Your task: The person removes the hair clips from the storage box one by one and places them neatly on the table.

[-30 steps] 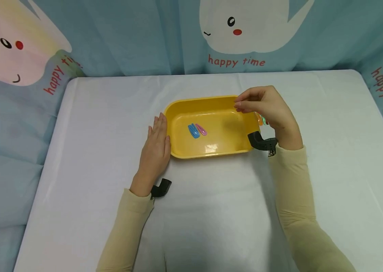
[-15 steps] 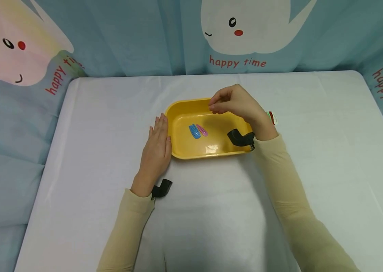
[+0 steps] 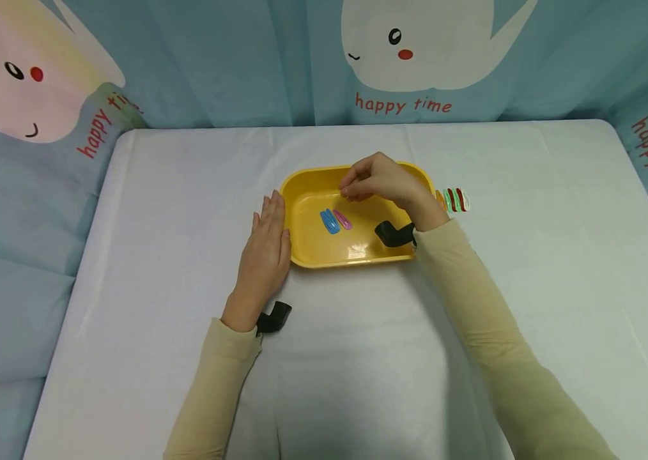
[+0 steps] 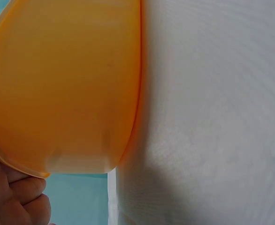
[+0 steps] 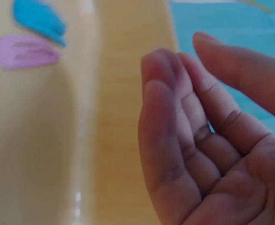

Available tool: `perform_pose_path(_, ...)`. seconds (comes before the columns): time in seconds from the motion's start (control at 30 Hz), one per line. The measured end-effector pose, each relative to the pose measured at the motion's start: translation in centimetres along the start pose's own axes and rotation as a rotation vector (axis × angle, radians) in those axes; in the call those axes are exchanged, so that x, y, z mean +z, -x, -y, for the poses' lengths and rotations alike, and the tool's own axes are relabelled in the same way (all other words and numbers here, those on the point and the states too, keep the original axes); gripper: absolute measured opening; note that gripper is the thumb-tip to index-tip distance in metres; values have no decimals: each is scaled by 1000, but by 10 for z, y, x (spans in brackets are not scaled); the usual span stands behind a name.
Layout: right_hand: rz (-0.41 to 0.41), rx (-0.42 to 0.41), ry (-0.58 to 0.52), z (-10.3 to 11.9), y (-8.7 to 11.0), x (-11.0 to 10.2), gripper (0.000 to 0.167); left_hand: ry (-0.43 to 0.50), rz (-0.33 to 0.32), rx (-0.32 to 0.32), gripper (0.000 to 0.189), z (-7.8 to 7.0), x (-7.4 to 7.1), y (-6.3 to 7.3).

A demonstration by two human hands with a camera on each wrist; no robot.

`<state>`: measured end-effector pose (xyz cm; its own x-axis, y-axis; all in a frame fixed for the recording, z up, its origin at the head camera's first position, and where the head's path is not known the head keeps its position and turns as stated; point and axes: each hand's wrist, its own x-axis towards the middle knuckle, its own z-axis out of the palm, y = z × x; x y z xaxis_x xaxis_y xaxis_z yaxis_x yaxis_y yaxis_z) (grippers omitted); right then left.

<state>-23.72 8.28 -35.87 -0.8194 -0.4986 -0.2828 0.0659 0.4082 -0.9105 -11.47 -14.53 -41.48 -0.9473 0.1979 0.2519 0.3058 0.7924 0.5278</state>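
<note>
My left hand (image 3: 264, 249) lies with straight fingers against the left end of a yellow tray (image 3: 378, 259). In the left wrist view, some of its fingers (image 4: 22, 201) are beside the tray's orange-looking wall (image 4: 67, 89). My right hand (image 3: 387, 188) hovers over the tray, its fingertips and thumb drawn near each other. In the right wrist view, the bent fingers (image 5: 158, 122) show no object between them; I cannot tell whether something small is pinched. Inside the tray lie blue snap hair clips (image 3: 330, 221) and a pink snap hair clip (image 3: 342, 219), below and left of the right fingertips.
Just right of the tray, several hair clips (image 3: 456, 200) in orange, green, red and white lie in a row on the white table (image 3: 542, 287). A blue curtain (image 3: 232, 64) with cartoon prints hangs behind the table and along its sides. A black wrist camera (image 3: 394, 234) overlaps the tray.
My right hand has travelled left from the tray's right end to above its middle, bringing the row of clips on the right into view. The left hand and the clips in the tray stay put.
</note>
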Motion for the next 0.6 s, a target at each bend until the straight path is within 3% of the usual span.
perform_pose_path(0.3, 19, 70, 51, -2, -4, 7, 12, -1, 1, -2, 56, 1, 0, 0)
perform_pose_path(0.6, 36, 80, 149, -12, -9, 8, 9, -4, 3, 0, 56, 1, 1, 0)
